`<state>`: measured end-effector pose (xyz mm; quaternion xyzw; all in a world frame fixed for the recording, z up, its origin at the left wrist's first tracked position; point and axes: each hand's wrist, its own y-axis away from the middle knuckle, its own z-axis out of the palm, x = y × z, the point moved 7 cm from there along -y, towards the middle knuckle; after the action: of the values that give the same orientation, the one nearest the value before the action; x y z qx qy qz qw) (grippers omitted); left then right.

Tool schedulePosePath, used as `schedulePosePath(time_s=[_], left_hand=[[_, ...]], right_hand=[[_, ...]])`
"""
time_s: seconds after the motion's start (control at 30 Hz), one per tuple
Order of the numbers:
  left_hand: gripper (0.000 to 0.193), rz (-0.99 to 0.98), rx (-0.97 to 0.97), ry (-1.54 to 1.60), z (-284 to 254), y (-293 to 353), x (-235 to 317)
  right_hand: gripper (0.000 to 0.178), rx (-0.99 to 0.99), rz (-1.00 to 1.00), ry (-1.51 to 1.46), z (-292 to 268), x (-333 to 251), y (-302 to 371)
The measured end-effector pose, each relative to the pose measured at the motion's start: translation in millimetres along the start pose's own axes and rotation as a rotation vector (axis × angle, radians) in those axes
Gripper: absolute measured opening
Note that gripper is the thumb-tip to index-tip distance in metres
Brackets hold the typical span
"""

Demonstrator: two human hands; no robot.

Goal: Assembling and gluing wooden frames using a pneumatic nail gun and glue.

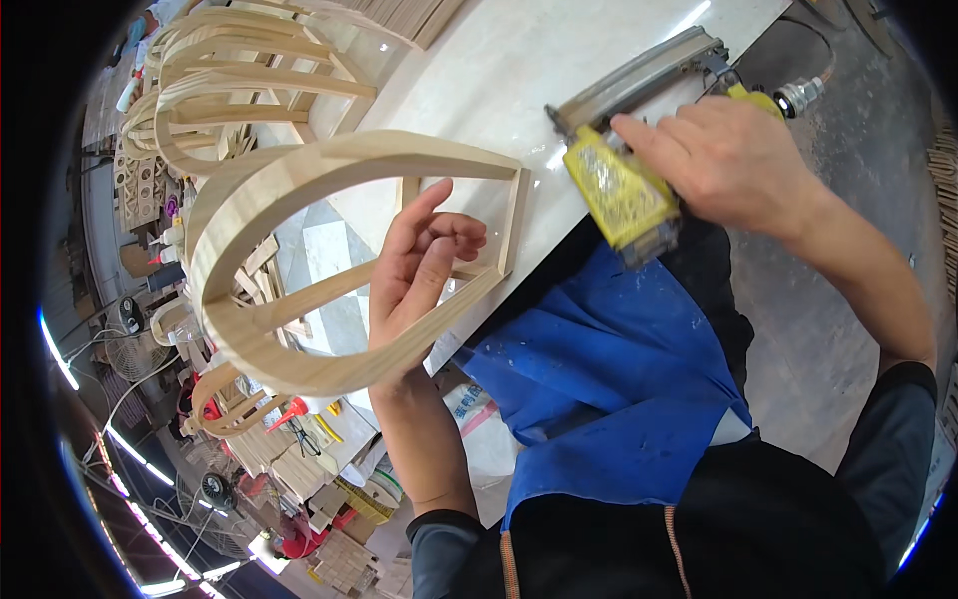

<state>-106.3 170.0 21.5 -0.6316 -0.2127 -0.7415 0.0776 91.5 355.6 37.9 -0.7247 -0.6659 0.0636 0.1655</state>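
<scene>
My left hand (417, 275) grips the lower rail of a curved, pale wooden frame (261, 200), a horseshoe-shaped bent piece closed by short straight bars at its right end. The frame hangs partly over the edge of a white worktop (519, 70). My right hand (728, 160) is wrapped around a yellow and grey pneumatic nail gun (621, 190), which lies on the worktop edge just right of the frame's straight end. The gun's nose is hidden behind its body.
Several more bent wooden frames (225, 80) are stacked at the far left of the worktop. An air hose fitting (798, 97) trails from the gun. My blue apron (609, 369) fills the lower middle. Wood offcuts, bottles and fans (128, 314) crowd the floor at left.
</scene>
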Motion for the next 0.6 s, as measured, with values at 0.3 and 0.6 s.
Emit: schedulePosePath(time_s=[0.3,0.6], left_hand=[[0.048,-0.137,0.022,-0.27,22,-40,-8],[0.045,-0.144,0.082,-0.323,18,-48,-21]], right_hand=[[0.026,0.034,-0.052,-0.076,0,-44,17],[0.029,0.035,-0.056,-0.135,4,-45,12]])
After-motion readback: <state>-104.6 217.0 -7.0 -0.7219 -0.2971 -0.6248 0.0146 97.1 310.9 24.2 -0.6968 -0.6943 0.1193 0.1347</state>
